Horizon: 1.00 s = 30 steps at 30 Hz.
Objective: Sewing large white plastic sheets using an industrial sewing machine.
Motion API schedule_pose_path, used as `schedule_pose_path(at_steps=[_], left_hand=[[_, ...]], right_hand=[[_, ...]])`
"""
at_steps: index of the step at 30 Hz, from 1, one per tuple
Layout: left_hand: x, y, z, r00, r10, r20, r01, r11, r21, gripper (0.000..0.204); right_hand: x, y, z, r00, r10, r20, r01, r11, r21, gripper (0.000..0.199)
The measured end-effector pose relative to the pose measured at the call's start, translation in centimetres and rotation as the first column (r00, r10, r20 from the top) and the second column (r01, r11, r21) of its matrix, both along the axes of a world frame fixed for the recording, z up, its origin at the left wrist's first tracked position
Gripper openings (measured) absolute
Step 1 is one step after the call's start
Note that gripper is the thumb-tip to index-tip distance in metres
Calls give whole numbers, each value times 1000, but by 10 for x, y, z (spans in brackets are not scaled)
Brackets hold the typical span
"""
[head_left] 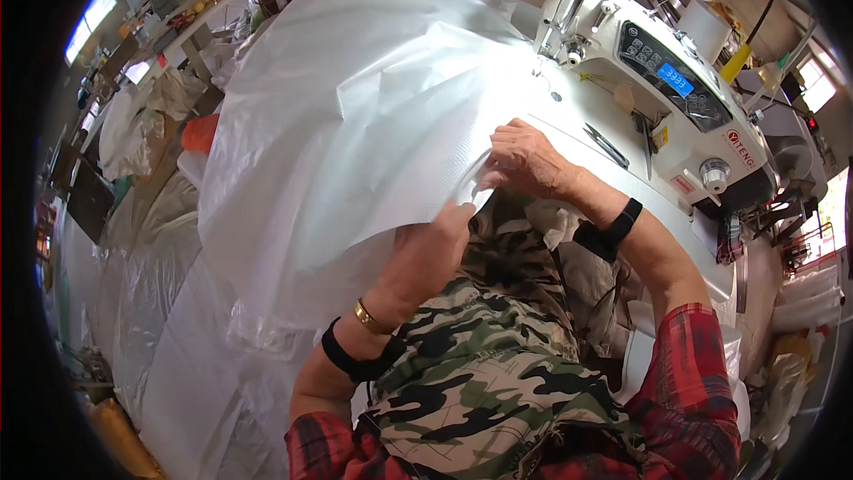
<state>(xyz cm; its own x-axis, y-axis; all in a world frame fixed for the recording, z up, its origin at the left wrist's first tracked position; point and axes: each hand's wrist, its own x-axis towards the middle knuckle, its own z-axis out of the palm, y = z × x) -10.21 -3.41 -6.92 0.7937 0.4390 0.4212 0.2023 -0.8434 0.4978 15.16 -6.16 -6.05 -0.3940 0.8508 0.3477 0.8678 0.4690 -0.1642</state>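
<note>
A large sheet of white woven plastic fabric (355, 116) lies spread over the sewing table and my lap. My right hand (524, 160) pinches the near edge of the fabric just in front of the white sewing machine (657, 71). My left hand (440, 236) grips the same edge a little lower, fingers curled under it. Both wrists wear black bands; the left also has a gold bracelet. My camouflage-patterned trousers show below the hands.
Scissors (606, 144) lie on the machine bed beside my right hand. More white and clear plastic sheeting (169, 320) is piled on the floor to the left. A cluttered bench (191, 9) stands at the back left. White sacks (804, 298) sit at the right.
</note>
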Motion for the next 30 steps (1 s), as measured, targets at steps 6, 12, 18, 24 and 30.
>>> schedule_pose_path(at_steps=[6, 12, 18, 24, 30], left_hand=[[-3, 6, -10, 999, -15, 49, 35, 905, -424, 24], [-5, 9, -19, 997, -60, 41, 69, 952, -297, 24], [7, 3, -21, 988, -151, 19, 152, 980, -128, 20], [20, 14, -48, 973, -198, 117, 186, 977, 107, 10], [37, 36, -82, 966, -181, 184, 161, 980, 117, 5]], right_hand=[[38, 15, 0, 989, -79, 123, 70, 995, 75, 38], [50, 22, 8, 977, -141, 159, 134, 990, 51, 42], [77, 29, -5, 915, -393, 92, 361, 899, 249, 51], [43, 9, -12, 776, -631, 6, 627, 773, 100, 49], [44, 7, -15, 778, -627, -46, 625, 765, 154, 43]])
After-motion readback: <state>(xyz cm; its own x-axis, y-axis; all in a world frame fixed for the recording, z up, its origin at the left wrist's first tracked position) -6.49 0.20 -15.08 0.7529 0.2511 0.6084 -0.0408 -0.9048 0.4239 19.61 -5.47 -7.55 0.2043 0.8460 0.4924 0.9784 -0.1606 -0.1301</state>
